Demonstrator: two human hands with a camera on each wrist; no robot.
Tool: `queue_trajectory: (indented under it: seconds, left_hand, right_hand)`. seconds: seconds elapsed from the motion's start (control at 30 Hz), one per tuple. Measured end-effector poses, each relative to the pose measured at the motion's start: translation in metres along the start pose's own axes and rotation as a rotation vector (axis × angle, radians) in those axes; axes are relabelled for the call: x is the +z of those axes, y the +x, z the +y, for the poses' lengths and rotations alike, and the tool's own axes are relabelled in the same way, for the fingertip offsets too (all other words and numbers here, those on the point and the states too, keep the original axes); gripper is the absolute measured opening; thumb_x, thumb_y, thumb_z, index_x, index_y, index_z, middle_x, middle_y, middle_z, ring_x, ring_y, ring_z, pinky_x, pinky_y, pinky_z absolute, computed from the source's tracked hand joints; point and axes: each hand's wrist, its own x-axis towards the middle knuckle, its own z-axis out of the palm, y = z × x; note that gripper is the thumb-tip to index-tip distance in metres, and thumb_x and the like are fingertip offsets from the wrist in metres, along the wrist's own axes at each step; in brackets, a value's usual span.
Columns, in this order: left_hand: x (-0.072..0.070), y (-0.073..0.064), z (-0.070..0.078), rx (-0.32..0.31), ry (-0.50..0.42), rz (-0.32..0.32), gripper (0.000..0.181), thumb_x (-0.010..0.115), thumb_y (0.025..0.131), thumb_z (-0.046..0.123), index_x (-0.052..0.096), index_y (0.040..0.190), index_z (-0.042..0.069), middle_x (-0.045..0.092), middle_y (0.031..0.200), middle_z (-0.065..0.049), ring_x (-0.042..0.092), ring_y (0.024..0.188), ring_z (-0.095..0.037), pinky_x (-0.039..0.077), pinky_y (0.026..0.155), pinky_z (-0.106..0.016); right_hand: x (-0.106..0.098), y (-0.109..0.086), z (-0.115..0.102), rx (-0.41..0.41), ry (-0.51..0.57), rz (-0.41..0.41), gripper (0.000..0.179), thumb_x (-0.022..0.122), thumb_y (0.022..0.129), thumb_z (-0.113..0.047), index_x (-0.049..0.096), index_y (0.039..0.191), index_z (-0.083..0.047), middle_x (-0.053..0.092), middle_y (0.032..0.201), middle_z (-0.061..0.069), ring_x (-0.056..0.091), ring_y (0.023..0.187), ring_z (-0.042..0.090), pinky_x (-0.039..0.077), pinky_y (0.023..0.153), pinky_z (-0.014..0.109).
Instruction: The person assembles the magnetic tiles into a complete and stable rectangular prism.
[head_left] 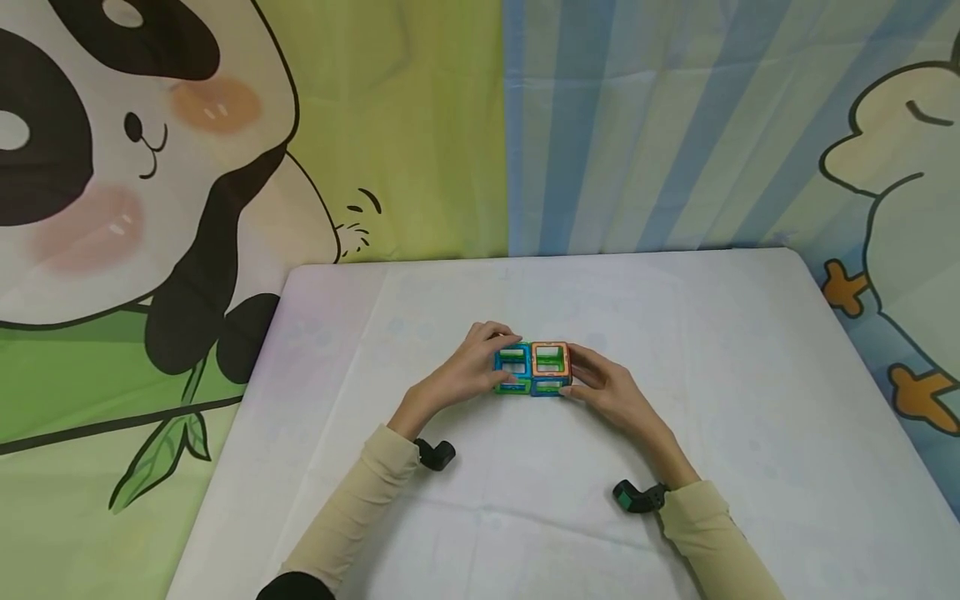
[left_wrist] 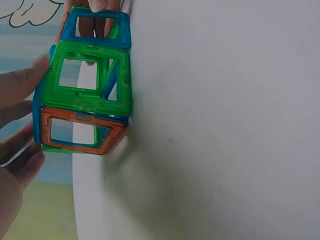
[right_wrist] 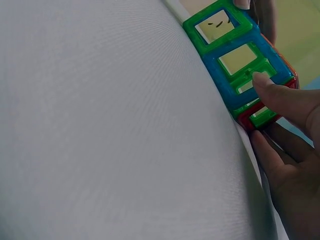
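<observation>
A two-cube block of magnetic building tiles point(head_left: 532, 387) stands on the white table between my hands. Its open-frame squares are green, blue, orange and red. My left hand point(head_left: 474, 367) spans the block's left end, thumb low at the front and fingers over the top and far side. At the right end, my right hand point(head_left: 611, 386) holds the block between thumb and fingers. In the right wrist view the right thumb point(right_wrist: 267, 86) lies on a blue frame, the other fingers around the red end. The left wrist view shows an orange frame point(left_wrist: 82, 131) at the near end.
White cloth covers the table point(head_left: 480, 533), whose far edge meets a patterned curtain point(head_left: 420, 125) with a cartoon panda and stripes. Dark wrist cameras point(head_left: 437, 455) sit at both cuffs, close over the cloth.
</observation>
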Motion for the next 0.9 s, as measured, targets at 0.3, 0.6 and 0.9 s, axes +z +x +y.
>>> queue_trajectory:
  seconds: [0.3, 0.6, 0.9]
  left_hand:
    - [0.014, -0.010, -0.023, -0.197, -0.270, 0.022, 0.092, 0.089, 0.082, 0.017, 0.036, 0.157, 0.003, 0.050, 0.147, -0.016, 0.056, 0.134, -0.032, 0.045, 0.113, -0.046]
    - [0.020, -0.020, -0.036, -0.219, -0.499, 0.040, 0.086, 0.085, 0.086, 0.012, 0.036, 0.157, 0.009, 0.053, 0.142, -0.016, 0.058, 0.133, -0.034, 0.050, 0.109, -0.041]
    - [0.013, -0.020, -0.042, -0.244, -0.505, 0.057, 0.082, 0.084, 0.087, 0.012, 0.039, 0.155, 0.010, 0.054, 0.140, -0.013, 0.059, 0.133, -0.032, 0.051, 0.108, -0.038]
  right_hand:
    - [0.000, 0.002, 0.001, 0.009, -0.024, 0.017, 0.076, 0.079, 0.091, -0.013, 0.041, 0.157, -0.012, 0.045, 0.157, 0.019, 0.053, 0.140, 0.036, 0.050, 0.105, 0.032]
    - [0.000, 0.004, -0.004, 0.012, -0.036, 0.017, 0.077, 0.080, 0.090, -0.012, 0.041, 0.157, -0.010, 0.045, 0.158, 0.020, 0.054, 0.138, 0.036, 0.050, 0.103, 0.029]
    - [0.003, 0.016, -0.005, -0.006, -0.044, 0.012, 0.078, 0.080, 0.091, -0.011, 0.040, 0.158, -0.011, 0.045, 0.158, 0.019, 0.054, 0.138, 0.034, 0.050, 0.104, 0.029]
